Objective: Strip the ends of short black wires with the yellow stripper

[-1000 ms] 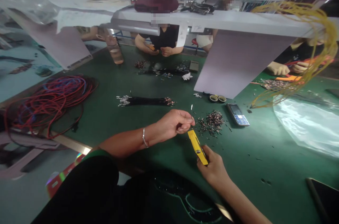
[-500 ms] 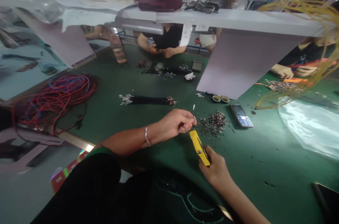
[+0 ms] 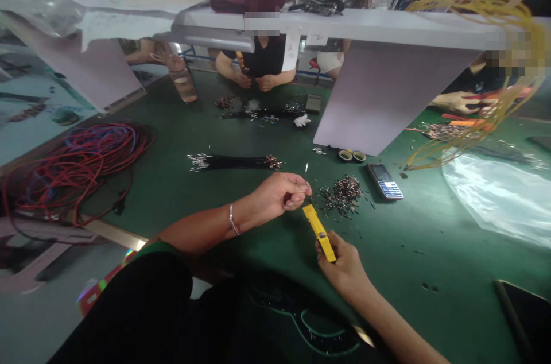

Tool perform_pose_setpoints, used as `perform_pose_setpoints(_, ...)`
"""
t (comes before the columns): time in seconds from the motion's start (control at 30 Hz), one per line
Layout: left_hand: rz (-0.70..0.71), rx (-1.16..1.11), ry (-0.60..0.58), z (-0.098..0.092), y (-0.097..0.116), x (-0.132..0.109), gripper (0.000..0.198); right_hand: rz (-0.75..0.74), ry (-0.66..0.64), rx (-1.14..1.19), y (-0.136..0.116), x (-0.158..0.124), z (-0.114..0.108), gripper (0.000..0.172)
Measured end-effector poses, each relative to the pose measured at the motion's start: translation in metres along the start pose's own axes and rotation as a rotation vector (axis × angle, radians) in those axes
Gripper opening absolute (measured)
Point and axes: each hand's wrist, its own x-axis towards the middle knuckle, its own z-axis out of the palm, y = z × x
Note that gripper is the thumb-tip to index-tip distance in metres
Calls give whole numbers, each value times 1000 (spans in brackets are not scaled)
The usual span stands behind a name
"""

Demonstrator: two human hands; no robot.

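Observation:
My left hand pinches a thin wire whose bare metal tip points up past the fingertips. My right hand is shut around a yellow utility knife, and the knife's upper end sits just below my left fingers. Beside them, a loose pile of small cut wire pieces lies on the green work mat. A bundle of black wires with bare metal ends lies further ahead.
A mobile phone and two tape rolls lie to the right. A red and blue wire coil sits at left, yellow wires and a plastic sheet at right. Co-workers sit across the bench, under a white shelf.
The whole view has shifted slightly up and left. My hands keep the same hold and stay close together.

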Motion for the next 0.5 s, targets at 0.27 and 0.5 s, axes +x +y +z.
perform_pose_setpoints(0.27, 57, 54, 49, 4, -3, -4, 8, 76, -79, 222, -11, 8, 1, 12)
perform_pose_setpoints(0.5, 54, 72, 63, 8, 9, -3, 4, -87, 39, -94, -18, 13, -11, 21)
